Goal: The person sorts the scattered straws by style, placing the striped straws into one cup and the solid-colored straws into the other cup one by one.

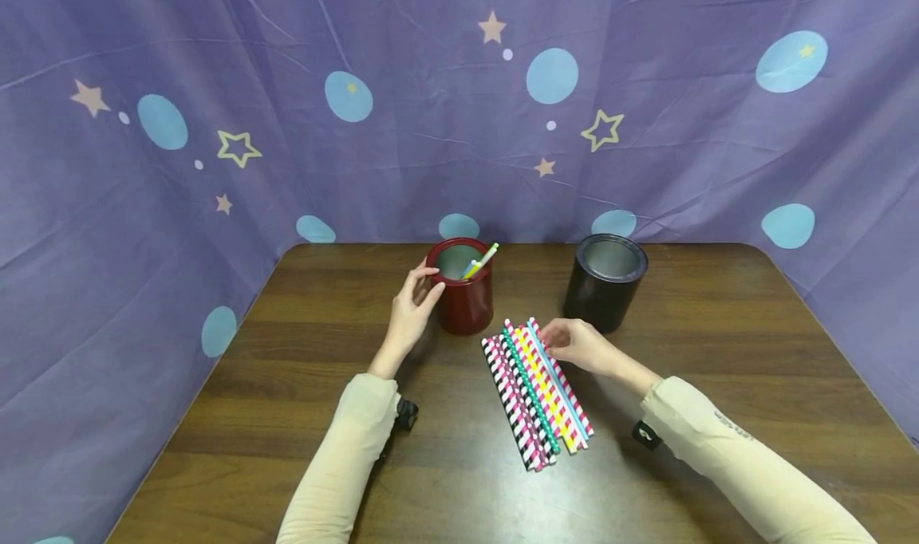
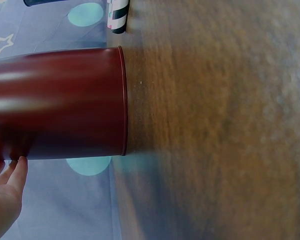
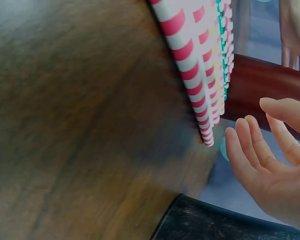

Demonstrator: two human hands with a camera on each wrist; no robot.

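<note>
My left hand [image 1: 414,303] touches the left side of a dark red canister [image 1: 467,306], its thumb and fingertips at the rim. In the left wrist view its fingers [image 2: 19,175] lie fairly straight against the wall. A few slim coloured sticks [image 1: 483,262], white-green, yellow and blue, stand tilted inside the canister; their lower parts are hidden. A row of striped paper straws [image 1: 534,396] lies on the table, with pink, black, green, yellow and light blue ones. Over their far right end hovers my right hand [image 1: 577,344], fingers bent loosely, a gap between thumb and fingertips in the right wrist view.
A black canister [image 1: 599,301] stands beyond my right hand, its open top facing up. The brown wooden table [image 1: 287,416] reaches back to a purple curtain [image 1: 431,129] with stars and blue spots.
</note>
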